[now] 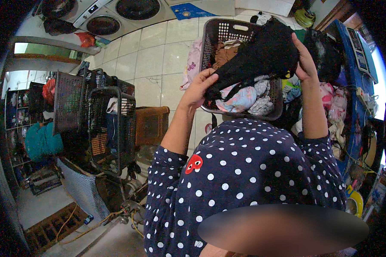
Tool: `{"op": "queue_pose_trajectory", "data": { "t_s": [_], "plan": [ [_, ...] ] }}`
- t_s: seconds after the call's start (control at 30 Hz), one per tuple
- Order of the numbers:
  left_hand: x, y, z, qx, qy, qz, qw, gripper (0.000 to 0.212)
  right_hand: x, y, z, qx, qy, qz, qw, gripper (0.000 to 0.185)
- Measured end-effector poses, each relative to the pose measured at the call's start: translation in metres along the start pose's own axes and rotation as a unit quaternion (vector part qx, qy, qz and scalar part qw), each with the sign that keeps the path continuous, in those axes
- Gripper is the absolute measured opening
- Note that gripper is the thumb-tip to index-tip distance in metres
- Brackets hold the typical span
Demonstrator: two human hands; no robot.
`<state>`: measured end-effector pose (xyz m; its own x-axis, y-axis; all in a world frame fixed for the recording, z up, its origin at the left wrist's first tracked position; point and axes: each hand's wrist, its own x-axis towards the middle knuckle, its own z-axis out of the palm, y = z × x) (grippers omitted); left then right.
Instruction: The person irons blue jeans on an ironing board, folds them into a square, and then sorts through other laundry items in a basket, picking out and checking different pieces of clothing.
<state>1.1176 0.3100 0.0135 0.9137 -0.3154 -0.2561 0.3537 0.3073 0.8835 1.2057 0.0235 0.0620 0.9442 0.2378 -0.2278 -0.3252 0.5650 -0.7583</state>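
My left hand (201, 86) and my right hand (305, 61) hold a black cloth garment (260, 53) stretched between them. The left has fingers and thumb closed on its lower left end; the right grips its right edge, with some fingers hidden behind the cloth. Below the garment stands a dark plastic laundry basket (209, 38) with perforated walls. Inside it lie a brown cloth (225, 53), a light blue and pink cloth (239, 99) and a grey patterned cloth (262, 104). A pink cloth (193, 64) lies against the basket's left side.
Front-loading machines (103, 25) line the far wall. To the left are a wheeled basket cart (104, 128) and a brown woven container (151, 125). Bagged clothes (334, 99) and a blue counter (352, 96) with a scale (357, 49) stand at the right. A yellow cord runs along the floor.
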Motion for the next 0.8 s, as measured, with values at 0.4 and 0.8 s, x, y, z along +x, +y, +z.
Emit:
{"op": "queue_pose_trajectory", "data": {
  "t_s": [0.4,0.8],
  "plan": [
    [0.009,-0.012,-0.015,0.675,0.198,0.138,0.697,0.025,-0.034,0.004,-0.013,-0.414,-0.145,-0.012,0.899,0.050],
    [0.026,0.001,0.048,-0.030,0.078,0.058,0.995,0.032,0.009,0.047,0.037,-0.381,-0.231,0.094,0.890,0.042]
  ]
}}
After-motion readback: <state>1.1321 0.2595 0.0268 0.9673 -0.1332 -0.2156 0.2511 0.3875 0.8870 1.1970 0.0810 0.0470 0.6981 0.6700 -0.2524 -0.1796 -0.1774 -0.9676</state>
